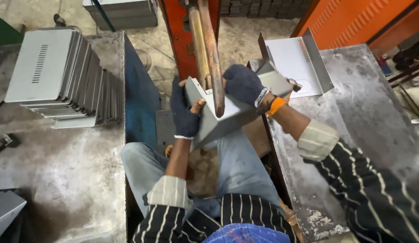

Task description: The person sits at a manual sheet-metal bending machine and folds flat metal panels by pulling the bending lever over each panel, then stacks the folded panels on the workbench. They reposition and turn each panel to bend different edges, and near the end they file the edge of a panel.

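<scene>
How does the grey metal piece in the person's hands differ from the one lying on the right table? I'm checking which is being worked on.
The held grey piece is gripped by both gloved hands, left hand and right hand, tilted under the rusty machine arm. The piece on the right table lies alone, untouched, its open side up with a row of slots visible. The held one shows no slots from here. Both are grey bent sheet metal with upturned flanges.

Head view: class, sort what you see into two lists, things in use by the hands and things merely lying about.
In use:
- left hand and right hand, both gloved, gripping the bent grey metal panel
- copper welding arm across the panel

Lying about:
- stack of vented panels on the left table
- single panel on the right table
</scene>
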